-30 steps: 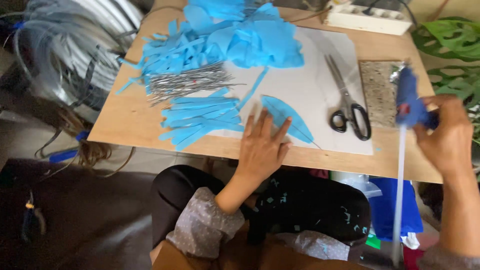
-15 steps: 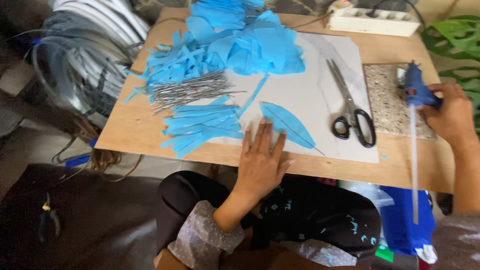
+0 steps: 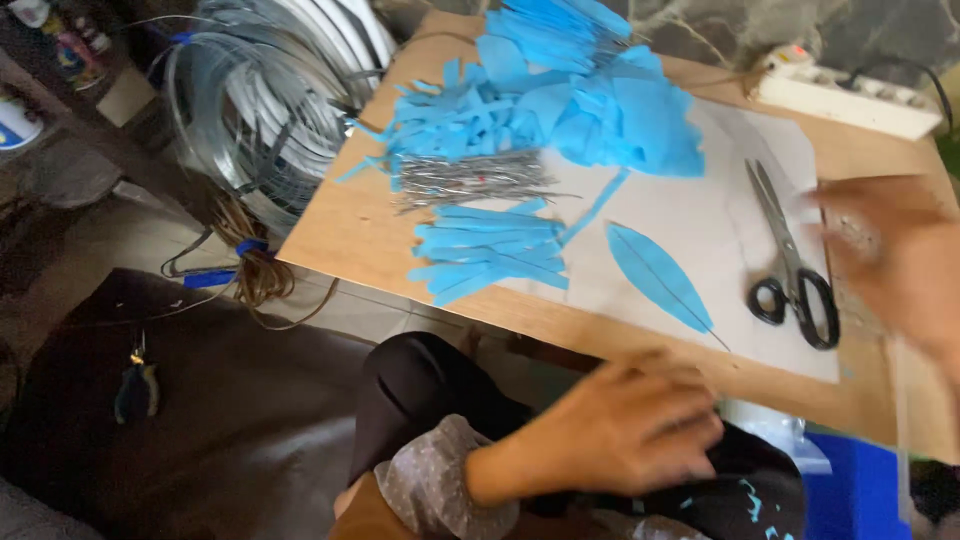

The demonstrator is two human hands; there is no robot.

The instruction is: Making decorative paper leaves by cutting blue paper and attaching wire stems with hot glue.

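My left hand (image 3: 620, 425) is open (holding nothing), just below the leaf (image 3: 657, 276). It slants up-left. My right hand (image 3: 900, 265) is blurry, farther off.

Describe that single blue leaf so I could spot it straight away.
On the wooden board lies a white sheet. The leaf lies flat on it, left of the black-handled scissors. Unlike the heaped blue scraps, it lies alone, pointed, with a thin wire midrib.
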